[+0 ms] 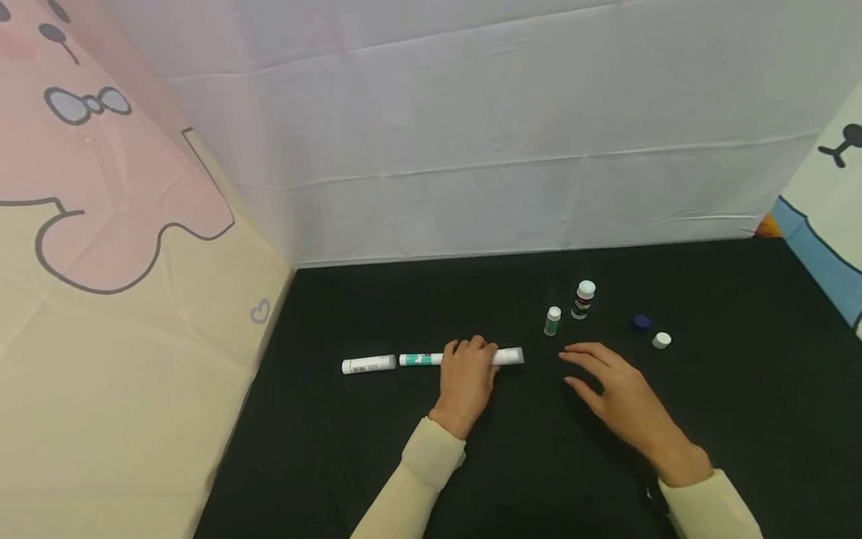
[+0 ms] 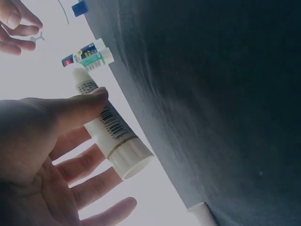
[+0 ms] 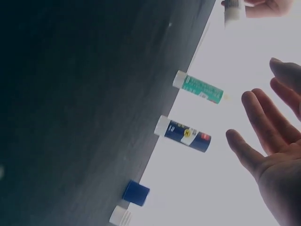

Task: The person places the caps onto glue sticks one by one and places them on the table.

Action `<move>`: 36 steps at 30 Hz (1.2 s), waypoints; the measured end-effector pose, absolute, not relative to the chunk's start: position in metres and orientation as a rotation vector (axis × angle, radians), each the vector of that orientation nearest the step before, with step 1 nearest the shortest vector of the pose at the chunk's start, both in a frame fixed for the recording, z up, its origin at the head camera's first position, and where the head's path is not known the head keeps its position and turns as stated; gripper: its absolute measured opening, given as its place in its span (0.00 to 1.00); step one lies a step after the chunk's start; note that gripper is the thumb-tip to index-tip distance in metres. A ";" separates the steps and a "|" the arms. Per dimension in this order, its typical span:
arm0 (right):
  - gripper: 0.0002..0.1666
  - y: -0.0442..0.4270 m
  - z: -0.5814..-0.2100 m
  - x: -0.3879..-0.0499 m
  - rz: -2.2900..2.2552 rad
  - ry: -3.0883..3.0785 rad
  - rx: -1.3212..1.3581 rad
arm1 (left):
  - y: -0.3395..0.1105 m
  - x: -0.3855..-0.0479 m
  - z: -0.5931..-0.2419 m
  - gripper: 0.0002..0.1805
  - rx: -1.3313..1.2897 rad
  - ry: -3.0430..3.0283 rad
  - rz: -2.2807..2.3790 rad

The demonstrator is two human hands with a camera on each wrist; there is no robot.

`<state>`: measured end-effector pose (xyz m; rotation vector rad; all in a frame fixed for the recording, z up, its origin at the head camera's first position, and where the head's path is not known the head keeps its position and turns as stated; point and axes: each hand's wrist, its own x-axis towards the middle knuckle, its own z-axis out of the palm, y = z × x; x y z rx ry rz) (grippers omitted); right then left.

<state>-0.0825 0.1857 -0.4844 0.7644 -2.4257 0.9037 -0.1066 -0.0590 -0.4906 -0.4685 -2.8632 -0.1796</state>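
Observation:
My left hand grips a white glue stick with a barcode on its label. In the head view it lies sideways, a teal label part on one side of the fingers and a white end on the other. Open fingers and a parted thumb leave my right hand holding nothing. Just beyond it, a green-labelled glue stick and a dark blue-labelled glue stick stand upright. Left of my left hand, another white glue stick lies on its side.
A blue cap and a white cap sit on the right of the black tabletop. Behind the table hangs a white cloth; a printed cloth borders the left side.

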 end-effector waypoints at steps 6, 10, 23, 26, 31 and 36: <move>0.29 0.195 -0.482 -0.084 0.893 -2.430 0.715 | -0.061 -0.111 -0.490 0.14 -0.469 -2.883 -0.143; 0.29 0.204 -0.482 -0.085 0.878 -2.439 0.670 | -0.062 -0.113 -0.488 0.14 -0.461 -2.902 -0.140; 0.29 0.226 -0.481 -0.091 0.854 -2.452 0.583 | -0.061 -0.117 -0.491 0.13 -0.451 -2.933 -0.043; 0.28 0.228 -0.481 -0.091 0.845 -2.462 0.570 | -0.061 -0.117 -0.493 0.13 -0.447 -2.940 -0.023; 0.27 0.233 -0.481 -0.092 0.833 -2.488 0.551 | -0.061 -0.119 -0.495 0.13 -0.446 -2.953 -0.010; 0.27 0.238 -0.483 -0.093 0.835 -2.516 0.522 | -0.061 -0.119 -0.494 0.13 -0.452 -2.954 -0.009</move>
